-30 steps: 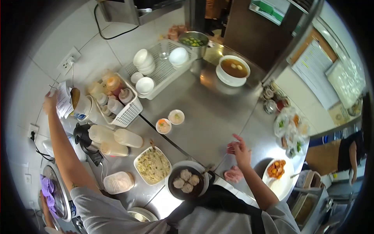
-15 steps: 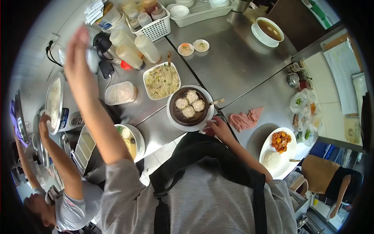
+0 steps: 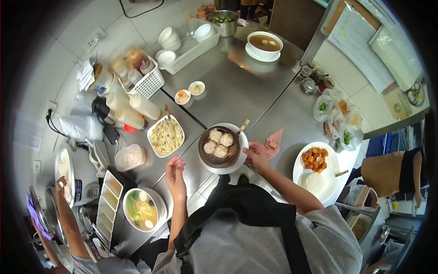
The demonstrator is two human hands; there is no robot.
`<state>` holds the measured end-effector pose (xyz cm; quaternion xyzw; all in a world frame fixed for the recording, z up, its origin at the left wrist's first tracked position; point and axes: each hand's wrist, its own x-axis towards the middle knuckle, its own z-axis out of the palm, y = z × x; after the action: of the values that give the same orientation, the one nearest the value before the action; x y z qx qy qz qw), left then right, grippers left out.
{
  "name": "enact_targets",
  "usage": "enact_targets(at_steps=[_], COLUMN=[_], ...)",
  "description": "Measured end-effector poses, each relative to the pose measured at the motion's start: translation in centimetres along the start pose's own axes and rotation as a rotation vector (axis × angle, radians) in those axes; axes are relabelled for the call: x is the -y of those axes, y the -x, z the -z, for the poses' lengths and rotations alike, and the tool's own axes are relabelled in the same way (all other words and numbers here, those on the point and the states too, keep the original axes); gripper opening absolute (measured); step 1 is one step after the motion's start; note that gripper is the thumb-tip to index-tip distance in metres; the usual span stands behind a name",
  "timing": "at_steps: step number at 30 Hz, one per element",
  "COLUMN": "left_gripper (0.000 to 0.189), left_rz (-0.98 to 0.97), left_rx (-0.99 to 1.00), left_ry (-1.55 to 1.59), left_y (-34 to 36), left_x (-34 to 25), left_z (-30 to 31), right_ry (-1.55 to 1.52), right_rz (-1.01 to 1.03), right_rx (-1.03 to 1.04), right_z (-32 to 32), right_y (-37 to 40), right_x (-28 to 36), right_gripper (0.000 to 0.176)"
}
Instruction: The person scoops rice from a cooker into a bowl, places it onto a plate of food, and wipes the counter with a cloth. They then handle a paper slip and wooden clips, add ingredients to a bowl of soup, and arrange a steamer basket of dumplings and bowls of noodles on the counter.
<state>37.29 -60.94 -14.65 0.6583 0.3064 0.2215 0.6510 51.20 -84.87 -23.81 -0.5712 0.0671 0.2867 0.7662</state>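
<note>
Four dumplings sit in a dark round steamer (image 3: 205, 160) on a white plate (image 3: 222, 170) at the counter's near edge. A small wooden clip (image 3: 244, 126) stands at its upper right. My right hand (image 3: 257, 156) holds the right rim of this plate, thumb on top. Left of the plate, my left hand (image 3: 175, 176) is raised with loosely curled, parted fingers and holds nothing. Beyond it is a square white bowl of fried rice (image 3: 166, 137). A bowl of noodle soup (image 3: 143, 209) stands lower left.
An oval plate (image 3: 329, 181) with rice and saucy pieces lies right, near a pink cloth (image 3: 273, 143). Soup bowl (image 3: 264, 45), two small dishes, bottles and baskets stand farther back. At left, a co-worker's hand (image 3: 61, 183) is at a rice pot; another person stands far right.
My left hand has come down from high at the left to beside the plate. My right hand now grips the plate rim. The camera view has shifted, and the steamer plate looks slightly turned.
</note>
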Motion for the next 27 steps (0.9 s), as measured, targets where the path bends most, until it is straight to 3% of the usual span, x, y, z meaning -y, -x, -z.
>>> enact_targets(at_steps=[6,8,19,21,24,25,27], left_gripper=[0.024,0.023,0.021,0.024,0.026,0.028,0.031], left_rz=[-0.181,-0.215,-0.102,-0.050,0.035,-0.021,-0.148], left_rx=[0.166,0.244,0.443,0.483,0.545,0.571,0.675], left_ry=[0.118,0.121,-0.041,-0.041,-0.117,-0.173,-0.284], left_y=[-3.7,-5.3,-9.2,-8.9,-8.1,-7.9,-7.9], left_x=[-2.3,-2.0,1.0,3.1,3.9,3.7,2.9], left_z=[-6.4,-8.3,-15.0,-15.6,-16.7,-16.7,-17.0], right_ry=[-0.102,-0.198,-0.136,-0.049,0.525,0.846,0.989], right_rz=[-0.021,0.078,0.113,0.139,0.315,0.584,0.624], right_rx=[-0.165,-0.215,-0.395,-0.411,-0.616,-0.727,-0.594], right_z=[4.6,7.5,19.9,26.9,23.6,22.3,18.5], right_y=[-4.2,-8.0,-22.1,-24.9,-24.8,-23.7,-17.9], right_x=[6.4,7.1,16.7,16.2,18.2,18.0,20.5], right_gripper=[0.027,0.028,0.026,0.028,0.038,0.036,0.032])
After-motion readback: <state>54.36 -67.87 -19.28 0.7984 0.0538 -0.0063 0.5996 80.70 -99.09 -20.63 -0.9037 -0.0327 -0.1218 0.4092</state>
